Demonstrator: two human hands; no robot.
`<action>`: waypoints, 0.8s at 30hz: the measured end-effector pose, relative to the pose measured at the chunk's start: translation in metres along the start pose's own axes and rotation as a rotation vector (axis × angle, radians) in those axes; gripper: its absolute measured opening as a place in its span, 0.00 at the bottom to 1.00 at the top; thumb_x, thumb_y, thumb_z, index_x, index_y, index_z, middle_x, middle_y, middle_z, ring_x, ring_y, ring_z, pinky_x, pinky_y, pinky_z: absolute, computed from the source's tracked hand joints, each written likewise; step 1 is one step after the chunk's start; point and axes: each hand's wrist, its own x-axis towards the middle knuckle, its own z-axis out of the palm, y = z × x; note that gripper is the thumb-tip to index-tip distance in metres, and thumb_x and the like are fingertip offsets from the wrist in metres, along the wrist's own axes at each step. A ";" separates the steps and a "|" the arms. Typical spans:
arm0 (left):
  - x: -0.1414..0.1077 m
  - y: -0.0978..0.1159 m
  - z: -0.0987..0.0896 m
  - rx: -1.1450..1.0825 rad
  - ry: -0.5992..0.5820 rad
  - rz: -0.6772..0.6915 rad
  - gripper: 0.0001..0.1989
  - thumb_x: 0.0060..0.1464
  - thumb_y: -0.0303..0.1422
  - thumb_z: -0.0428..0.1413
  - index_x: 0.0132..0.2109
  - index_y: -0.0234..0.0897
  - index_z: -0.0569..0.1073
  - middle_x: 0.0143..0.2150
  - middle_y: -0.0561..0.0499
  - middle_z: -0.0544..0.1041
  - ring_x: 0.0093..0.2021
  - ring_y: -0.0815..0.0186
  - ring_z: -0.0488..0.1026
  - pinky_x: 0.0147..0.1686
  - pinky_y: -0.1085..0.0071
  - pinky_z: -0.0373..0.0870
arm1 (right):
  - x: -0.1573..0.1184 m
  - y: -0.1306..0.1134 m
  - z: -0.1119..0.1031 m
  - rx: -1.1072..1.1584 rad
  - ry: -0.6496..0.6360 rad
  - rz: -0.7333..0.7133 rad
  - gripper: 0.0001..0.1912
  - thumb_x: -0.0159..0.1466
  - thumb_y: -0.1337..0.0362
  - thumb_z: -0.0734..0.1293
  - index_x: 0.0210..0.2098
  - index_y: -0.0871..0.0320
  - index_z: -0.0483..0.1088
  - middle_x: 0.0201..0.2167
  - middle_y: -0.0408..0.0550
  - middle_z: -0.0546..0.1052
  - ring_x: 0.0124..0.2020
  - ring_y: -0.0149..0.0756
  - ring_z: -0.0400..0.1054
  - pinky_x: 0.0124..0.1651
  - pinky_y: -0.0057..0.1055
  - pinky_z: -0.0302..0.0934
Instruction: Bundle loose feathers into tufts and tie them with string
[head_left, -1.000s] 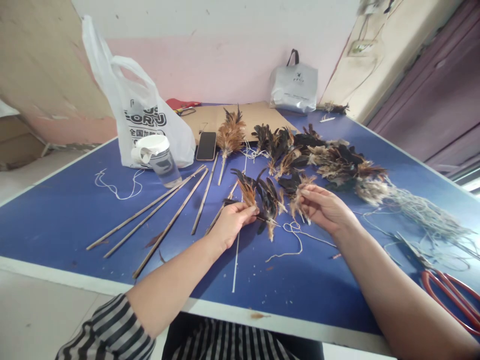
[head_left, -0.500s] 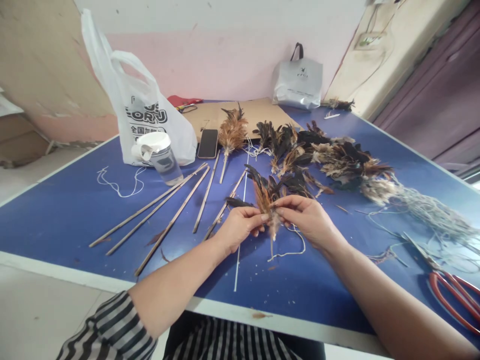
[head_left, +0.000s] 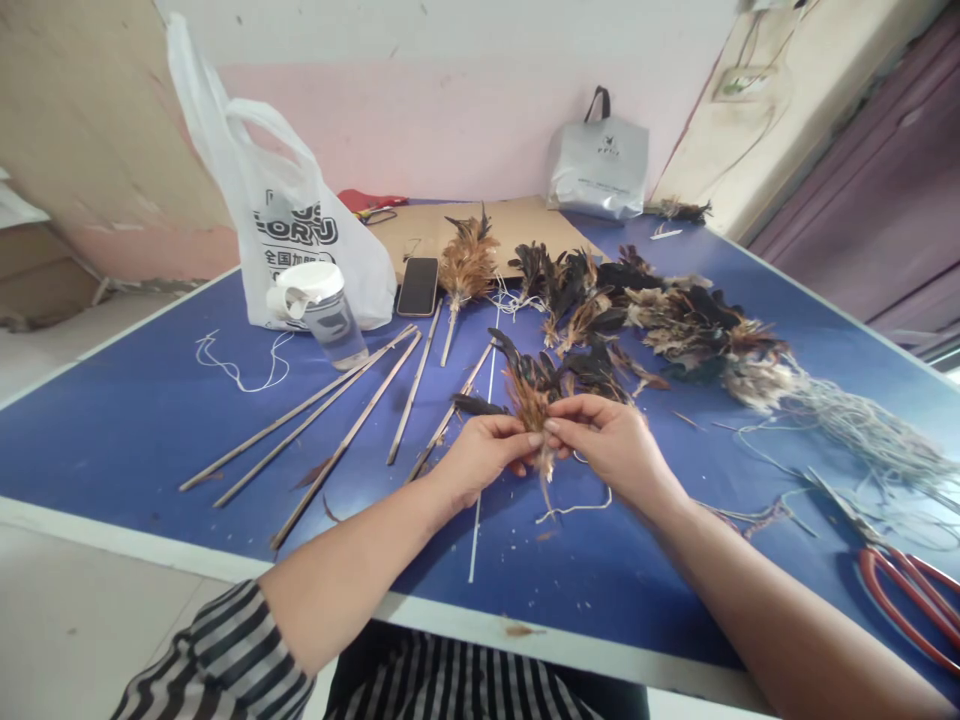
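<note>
My left hand pinches the base of a bunch of brown and black feathers over the front middle of the table. From the other side, my right hand closes thumb and forefinger on the same base, so the fingertips of both hands nearly meet. Pale fluff and quill ends hang below the fingers. A white string lies on the table under my hands. Just left of the bunch, a thin wooden stick lies with a dark feather across it.
Several more sticks lie to the left. A feather duster, a phone, a plastic cup and a white bag stand or lie behind. Feather piles, tangled string and red-handled scissors are at right.
My right hand has shifted slightly left and down, bringing its fingertips closer to my left hand on the feather base. The left hand stays nearly in place.
</note>
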 end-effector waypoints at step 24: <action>0.000 0.000 -0.003 0.100 -0.009 0.033 0.12 0.41 0.38 0.62 0.25 0.31 0.74 0.22 0.52 0.72 0.21 0.75 0.64 0.25 0.74 0.62 | 0.006 0.001 -0.010 -0.008 -0.089 0.136 0.09 0.49 0.61 0.70 0.24 0.60 0.69 0.16 0.40 0.69 0.17 0.24 0.60 0.21 0.23 0.56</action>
